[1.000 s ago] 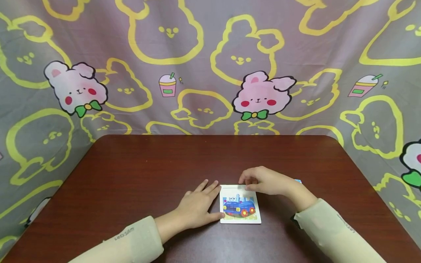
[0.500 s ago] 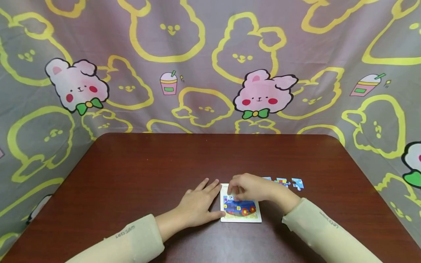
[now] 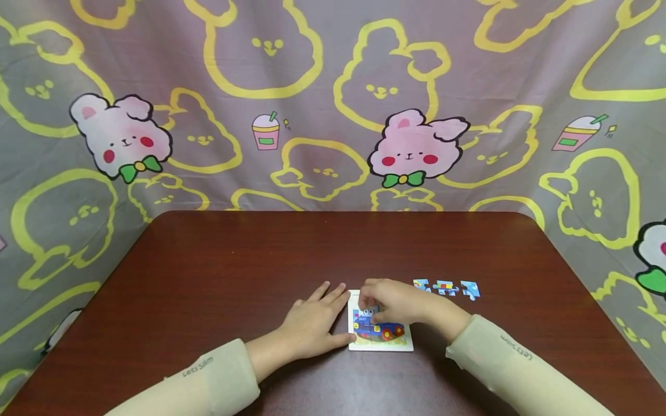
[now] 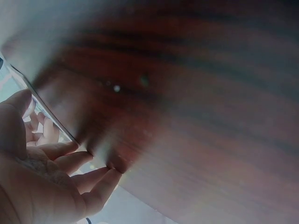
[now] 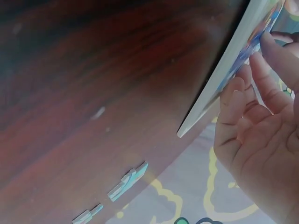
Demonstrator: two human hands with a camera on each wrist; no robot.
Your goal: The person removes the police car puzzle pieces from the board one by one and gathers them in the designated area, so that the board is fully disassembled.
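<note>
The board (image 3: pixel 385 349) lies flat toward the near edge of the desk (image 3: pixel 260 248), slightly right of centre. The left hand (image 3: pixel 312 328) is beside its left edge, fingers spread; the thumb touches the rim near the near-left corner and the index fingertip is at the far-left corner. The right hand (image 3: pixel 399 300) is above the board's far half, fingers bent, thumb and fingertips down at the picture toward the far-left corner; whether they pinch a piece cannot be told. The board's white rim frames joined pieces showing a blue truck (image 3: pixel 380 329) with red wheels. The truck's front points to the desk's left edge, wheels toward the near edge, its long axis left to right. Three loose pieces (image 3: pixel 445 287) lie in a row beyond the board's far-right corner, apart from it.
</note>
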